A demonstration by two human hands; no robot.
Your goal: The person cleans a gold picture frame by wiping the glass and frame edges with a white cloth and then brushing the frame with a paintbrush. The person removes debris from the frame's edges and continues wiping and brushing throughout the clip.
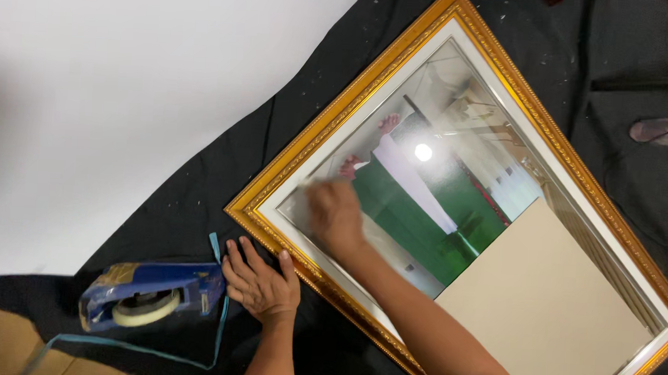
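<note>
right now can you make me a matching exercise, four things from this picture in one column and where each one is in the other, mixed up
Things:
1. left hand
2. right hand
3. blue tape dispenser
4. beige board

Places:
A. on the black cloth, left of the frame's corner
B. inside the frame, lower right part
C. on the glass
D. at the gold frame's lower left edge

Pairs: 1-D, 2-C, 3-A, 4-B

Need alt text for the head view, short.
A person's right hand, blurred, lies on the glass of a gold picture frame on black cloth. Their left hand rests flat by the frame's corner, next to a blue tape dispenser.
</note>
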